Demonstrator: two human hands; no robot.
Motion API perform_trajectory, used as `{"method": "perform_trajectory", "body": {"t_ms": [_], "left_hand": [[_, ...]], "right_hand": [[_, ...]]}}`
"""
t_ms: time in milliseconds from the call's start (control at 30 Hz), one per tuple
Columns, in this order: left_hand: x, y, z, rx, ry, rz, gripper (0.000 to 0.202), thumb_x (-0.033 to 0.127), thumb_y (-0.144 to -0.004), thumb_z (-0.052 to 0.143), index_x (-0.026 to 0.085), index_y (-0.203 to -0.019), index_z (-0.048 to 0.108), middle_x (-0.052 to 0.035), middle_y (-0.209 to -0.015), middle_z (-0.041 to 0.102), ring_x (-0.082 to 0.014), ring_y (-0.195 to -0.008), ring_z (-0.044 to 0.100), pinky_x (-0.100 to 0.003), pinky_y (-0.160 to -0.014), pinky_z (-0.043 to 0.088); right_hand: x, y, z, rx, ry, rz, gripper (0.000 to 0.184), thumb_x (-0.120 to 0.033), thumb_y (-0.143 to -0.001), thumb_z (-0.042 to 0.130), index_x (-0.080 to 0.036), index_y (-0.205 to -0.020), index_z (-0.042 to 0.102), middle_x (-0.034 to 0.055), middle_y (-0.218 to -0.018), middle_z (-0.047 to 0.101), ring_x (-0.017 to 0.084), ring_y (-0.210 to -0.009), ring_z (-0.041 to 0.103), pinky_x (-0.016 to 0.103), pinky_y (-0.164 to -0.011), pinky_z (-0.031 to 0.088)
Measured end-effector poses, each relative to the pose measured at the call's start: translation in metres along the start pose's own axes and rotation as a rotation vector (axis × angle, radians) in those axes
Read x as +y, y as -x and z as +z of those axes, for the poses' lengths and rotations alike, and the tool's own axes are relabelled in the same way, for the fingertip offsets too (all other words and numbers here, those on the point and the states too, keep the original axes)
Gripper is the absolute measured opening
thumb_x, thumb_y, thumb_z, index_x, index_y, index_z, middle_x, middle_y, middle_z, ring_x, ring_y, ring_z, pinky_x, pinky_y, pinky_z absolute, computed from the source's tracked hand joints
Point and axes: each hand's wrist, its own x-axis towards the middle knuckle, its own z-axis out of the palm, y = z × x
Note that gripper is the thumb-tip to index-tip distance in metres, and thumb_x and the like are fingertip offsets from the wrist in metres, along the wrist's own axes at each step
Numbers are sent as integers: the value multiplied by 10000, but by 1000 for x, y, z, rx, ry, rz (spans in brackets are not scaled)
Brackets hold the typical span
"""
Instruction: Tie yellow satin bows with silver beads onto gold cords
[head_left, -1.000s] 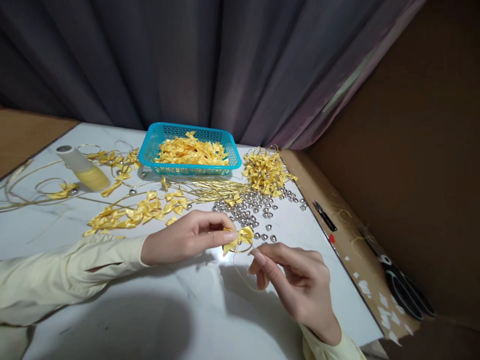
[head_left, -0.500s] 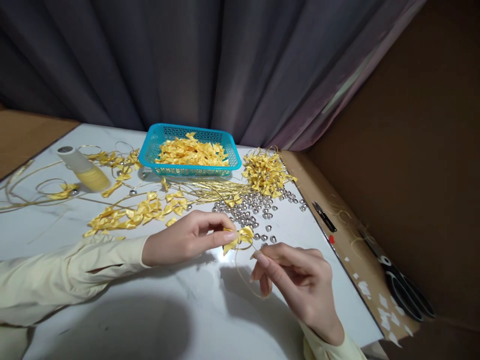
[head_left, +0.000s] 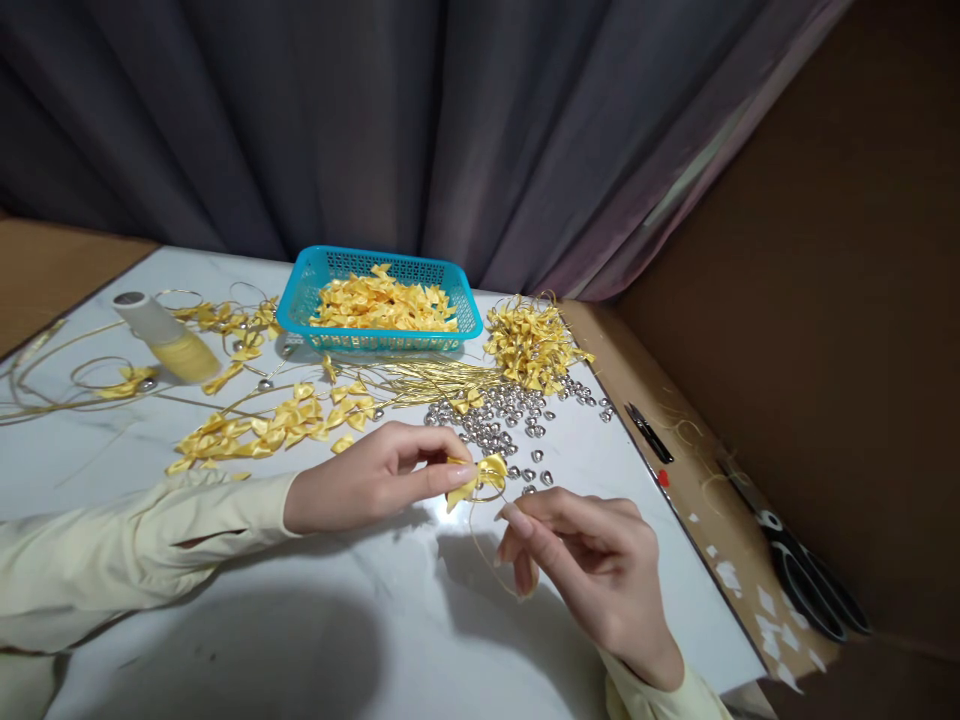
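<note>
Between thumb and forefinger, my left hand (head_left: 390, 475) pinches a yellow satin ribbon bow (head_left: 492, 470), held just above the table. A thin gold cord (head_left: 480, 550) loops out from the bow and hangs down in a curve toward my right hand (head_left: 585, 560). The right thumb and forefinger are pressed together on the cord close to the bow, a small gap apart from it. Silver heart-shaped beads (head_left: 487, 425) lie scattered right behind the bow.
A blue basket (head_left: 300, 325) full of yellow bows stands at the back. Near it are a bundle of gold cords (head_left: 442, 383), corded bows (head_left: 529, 345), loose bows (head_left: 285, 425) and a yellow thread spool (head_left: 180, 350). Thread snips (head_left: 649, 432) and scissors (head_left: 806, 580) lie right.
My right hand has shifted very slightly left toward the bow, with the cord still in its fingers. My left hand and the bow have stayed in place.
</note>
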Motion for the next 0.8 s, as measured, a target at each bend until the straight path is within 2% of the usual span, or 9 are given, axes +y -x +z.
{"method": "perform_trajectory", "body": {"t_ms": [267, 467, 800], "left_hand": [[-3, 1, 0, -4, 9, 4, 156, 243, -883, 493, 149, -780, 566, 22, -726, 541, -99, -662, 465, -199, -608, 361], [-3, 0, 0, -3, 2, 11, 149, 234, -884, 491, 149, -786, 566, 22, -730, 538, -99, -668, 456, -199, -621, 358], [-1, -1, 0, -59, 336, -97, 164, 225, -878, 507, 132, -761, 574, 22, -705, 523, -95, -659, 459, -200, -623, 349]], "right_hand": [[1, 0, 1, -15, -33, 16, 221, -141, -853, 535, -146, -656, 635, -6, -479, 614, 82, -349, 548, 178, -381, 426], [-2, -3, 0, -30, -100, 116, 234, -190, -864, 543, -145, -650, 627, -1, -471, 608, 90, -346, 541, 191, -375, 423], [5, -2, 2, -19, -163, 41, 162, -132, -869, 541, -136, -749, 649, 24, -561, 654, 93, -399, 574, 197, -434, 466]]}}
